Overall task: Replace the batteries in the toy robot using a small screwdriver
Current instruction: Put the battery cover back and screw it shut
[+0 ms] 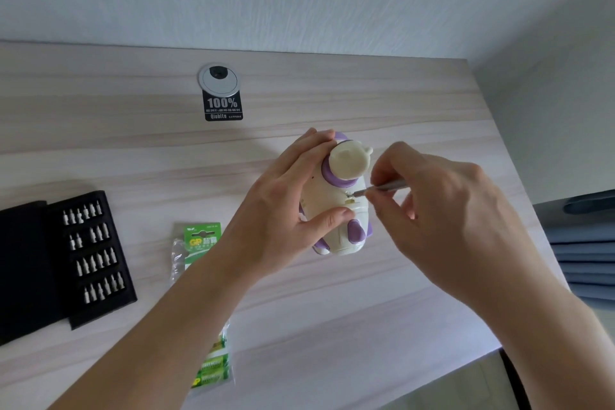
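A cream and purple toy robot (336,196) lies on the light wooden desk (133,150), its round foot end turned up toward me. My left hand (283,210) wraps its left side, thumb pressed on the body. My right hand (442,210) pinches a thin silver screwdriver (386,187). The screwdriver's tip touches a small recess on the robot's body. A green pack of batteries (213,369) lies on the desk below my left forearm, partly hidden by it.
An open black case of screwdriver bits (90,256) lies at the left. A round grey cable cover (219,80) with a black sticker sits near the back wall. The desk's right edge runs close beside my right hand, with blue fabric (585,253) beyond it.
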Demonstrator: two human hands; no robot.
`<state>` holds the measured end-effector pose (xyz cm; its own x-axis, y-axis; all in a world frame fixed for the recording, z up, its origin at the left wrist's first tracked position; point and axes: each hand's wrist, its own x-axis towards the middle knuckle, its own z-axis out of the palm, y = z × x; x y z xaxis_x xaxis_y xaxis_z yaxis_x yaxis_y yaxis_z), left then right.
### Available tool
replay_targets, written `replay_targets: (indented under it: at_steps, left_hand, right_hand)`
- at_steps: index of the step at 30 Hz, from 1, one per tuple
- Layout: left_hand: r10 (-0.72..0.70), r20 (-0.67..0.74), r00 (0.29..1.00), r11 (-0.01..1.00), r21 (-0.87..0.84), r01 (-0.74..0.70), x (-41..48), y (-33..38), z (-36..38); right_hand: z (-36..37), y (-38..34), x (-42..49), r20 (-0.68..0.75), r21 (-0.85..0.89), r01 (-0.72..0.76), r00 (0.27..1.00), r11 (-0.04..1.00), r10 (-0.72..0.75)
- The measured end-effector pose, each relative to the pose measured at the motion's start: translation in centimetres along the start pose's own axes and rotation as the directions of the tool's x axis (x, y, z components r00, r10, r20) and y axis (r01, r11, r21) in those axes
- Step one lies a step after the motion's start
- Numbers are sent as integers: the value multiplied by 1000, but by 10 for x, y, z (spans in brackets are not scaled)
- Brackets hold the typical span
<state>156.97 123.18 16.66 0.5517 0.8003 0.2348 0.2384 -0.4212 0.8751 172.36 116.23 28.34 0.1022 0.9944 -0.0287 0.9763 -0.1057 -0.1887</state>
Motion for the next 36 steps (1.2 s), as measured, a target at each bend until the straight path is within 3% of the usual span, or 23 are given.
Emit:
replay_targets:
  at_steps: [9,13,17,25,30,36]
  left_hand:
    - [16,-4,1000,999,-44,-16,1,2,-1]
    - [-3,16,1000,999,-45,3,3,3,-2]
    - [-7,8,1000,1000,-27,7,4,2,-4]
    - [-20,-7,1000,999,-33,19,2,4,-2]
    - [3,0,1000,998,-65,-3,3,3,-2]
    - [-15,2,1000,999,-42,15,3,1,-1]
  right_hand:
    - [6,2,3,-112,-117,-38,993,992,25]
    - [0,-8,1,1,-52,-7,1000,999,7]
    - [-3,-8,3,24,-93,-7,1000,996,9]
    - [8,-9,1,-161,-115,-77,985,990,58]
    - [1,-9,-7,14,-25,-13,1000,1000,14]
    - [1,-6,-4,43,-113,-57,997,992,63]
